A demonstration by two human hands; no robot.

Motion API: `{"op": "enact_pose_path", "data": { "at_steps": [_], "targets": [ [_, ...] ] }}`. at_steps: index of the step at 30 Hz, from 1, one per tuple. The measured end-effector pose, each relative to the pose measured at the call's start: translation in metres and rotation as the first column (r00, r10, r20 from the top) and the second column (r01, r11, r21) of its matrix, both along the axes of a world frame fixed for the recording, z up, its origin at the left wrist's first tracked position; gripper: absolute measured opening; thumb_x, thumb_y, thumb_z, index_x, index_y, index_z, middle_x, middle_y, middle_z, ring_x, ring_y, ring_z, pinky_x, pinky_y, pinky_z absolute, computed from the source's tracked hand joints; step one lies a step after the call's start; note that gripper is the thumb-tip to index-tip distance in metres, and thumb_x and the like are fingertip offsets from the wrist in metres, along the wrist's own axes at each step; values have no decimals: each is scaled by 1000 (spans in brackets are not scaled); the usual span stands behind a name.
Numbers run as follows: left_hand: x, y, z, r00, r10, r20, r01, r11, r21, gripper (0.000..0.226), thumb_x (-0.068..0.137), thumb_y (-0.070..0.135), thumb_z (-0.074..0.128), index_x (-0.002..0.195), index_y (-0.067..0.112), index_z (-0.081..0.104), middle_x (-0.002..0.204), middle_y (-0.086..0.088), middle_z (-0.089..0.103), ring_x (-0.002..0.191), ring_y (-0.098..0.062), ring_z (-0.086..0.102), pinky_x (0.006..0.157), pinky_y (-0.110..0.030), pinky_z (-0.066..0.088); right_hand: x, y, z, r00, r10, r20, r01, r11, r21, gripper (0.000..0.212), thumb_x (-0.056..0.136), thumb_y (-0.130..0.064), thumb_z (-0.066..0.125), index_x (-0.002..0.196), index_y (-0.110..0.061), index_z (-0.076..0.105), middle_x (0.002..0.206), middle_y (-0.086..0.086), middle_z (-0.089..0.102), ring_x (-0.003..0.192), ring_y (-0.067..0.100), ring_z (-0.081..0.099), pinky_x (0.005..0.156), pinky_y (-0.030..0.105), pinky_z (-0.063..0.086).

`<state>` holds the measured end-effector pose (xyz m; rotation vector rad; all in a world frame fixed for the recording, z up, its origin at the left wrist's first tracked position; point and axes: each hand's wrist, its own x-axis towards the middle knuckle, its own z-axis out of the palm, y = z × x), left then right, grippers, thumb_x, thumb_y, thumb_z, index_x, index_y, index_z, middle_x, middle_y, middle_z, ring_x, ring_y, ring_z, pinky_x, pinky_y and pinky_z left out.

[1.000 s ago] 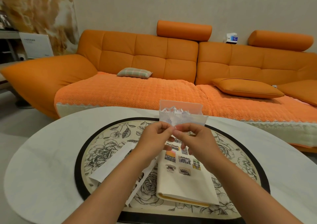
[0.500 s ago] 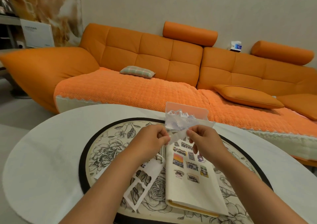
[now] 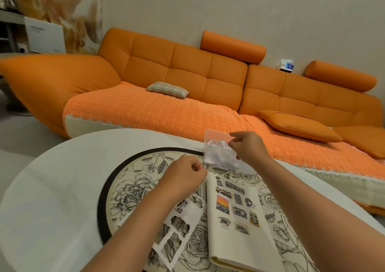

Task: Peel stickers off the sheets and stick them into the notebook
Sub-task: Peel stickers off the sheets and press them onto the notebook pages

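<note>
At the far edge of the floral mat [image 3: 133, 190], my right hand [image 3: 248, 146] pinches the clear pouch [image 3: 215, 144] stuffed with white backing scraps (thumb low, forefinger up at the rim). My left hand [image 3: 185, 176] is curled tight just beside it, and honestly I can't tell if there's a sticker or a scrap in that pinch. The notebook [image 3: 235, 248] lies open nearer to me, its page already part filled. The spent sticker sheet [image 3: 192, 211], mostly holes, is just left of it under my left forearm. I reckon this is the tidy-up bit between stickers. The next move calls for dropping the pouch and getting a fingernail under one of the few stickers left at the sheet's top.
</note>
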<state>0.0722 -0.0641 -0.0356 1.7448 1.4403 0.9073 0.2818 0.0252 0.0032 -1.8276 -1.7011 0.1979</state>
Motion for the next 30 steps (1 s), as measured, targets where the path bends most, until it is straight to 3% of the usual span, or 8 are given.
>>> {"op": "enact_pose_path", "data": {
  "at_steps": [6, 10, 15, 21, 24, 26, 28, 30],
  "targets": [
    [8, 0, 3, 988, 40, 152, -30, 997, -70, 22, 92, 27, 54, 87, 9, 65, 85, -8, 73, 62, -15, 56, 59, -30, 47, -19, -47, 1, 973, 232, 5, -231, 966, 121, 15, 97, -23, 63, 105, -25, 75, 109, -14, 69, 53, -1, 50, 51, 13, 42],
    [16, -6, 10, 960, 44, 276, -6, 991, -135, 24, 94, 19, 51, 74, 12, 62, 69, -1, 62, 56, -15, 53, 53, -26, 43, -26, -98, 0, 916, 400, -36, -393, 911, 128, 9, 85, -37, 73, 92, -33, 70, 97, -17, 67, 52, 3, 52, 54, 16, 40],
    [31, -16, 10, 946, 17, 324, 53, 977, -205, 26, 91, 17, 49, 66, 11, 54, 56, -1, 52, 47, -15, 46, 50, -27, 38, -19, -127, -12, 924, 286, 255, -334, 928, 167, 17, 78, -45, 81, 86, -37, 67, 87, -21, 60, 67, -11, 51, 58, 11, 31],
    [49, -27, 9, 867, 47, 495, 156, 919, -361, 37, 97, 40, 52, 72, 13, 54, 63, -2, 52, 47, -15, 45, 49, -25, 34, -8, -134, -21, 938, 174, 301, -269, 912, 311, 1, 87, -36, 71, 87, -35, 70, 84, -18, 64, 68, 0, 54, 57, 22, 44],
    [58, -33, 12, 777, 90, 624, 240, 873, -424, 65, 92, 70, 43, 78, 9, 61, 66, -5, 55, 50, -17, 46, 49, -24, 33, -3, -136, -24, 984, 131, 123, -159, 951, 265, 5, 88, -33, 69, 83, -34, 68, 82, -18, 65, 68, -2, 55, 60, 21, 44],
    [61, -33, 14, 751, 122, 650, 209, 889, -408, 70, 90, 73, 42, 90, 7, 64, 73, -7, 59, 51, -18, 50, 49, -26, 36, 3, -137, -23, 963, 134, -235, -103, 985, 139, 9, 88, -32, 71, 80, -28, 71, 74, -15, 68, 62, -1, 58, 61, 23, 48],
    [61, -31, 12, 812, 102, 574, 123, 932, -341, 53, 94, 62, 50, 101, 11, 64, 82, -8, 64, 52, -16, 54, 47, -27, 40, 10, -140, -20, 795, 91, -600, -116, 993, -3, 10, 89, -27, 73, 82, -20, 75, 68, -7, 68, 51, 7, 56, 53, 24, 45],
    [62, -31, 10, 866, 47, 498, 98, 960, -262, 30, 97, 44, 60, 104, 15, 66, 86, -7, 66, 53, -14, 57, 46, -26, 43, 19, -143, -20, 670, 3, -742, -145, 981, -126, 14, 89, -26, 73, 88, -12, 76, 76, 3, 68, 51, 13, 53, 46, 22, 38]
  ]
}}
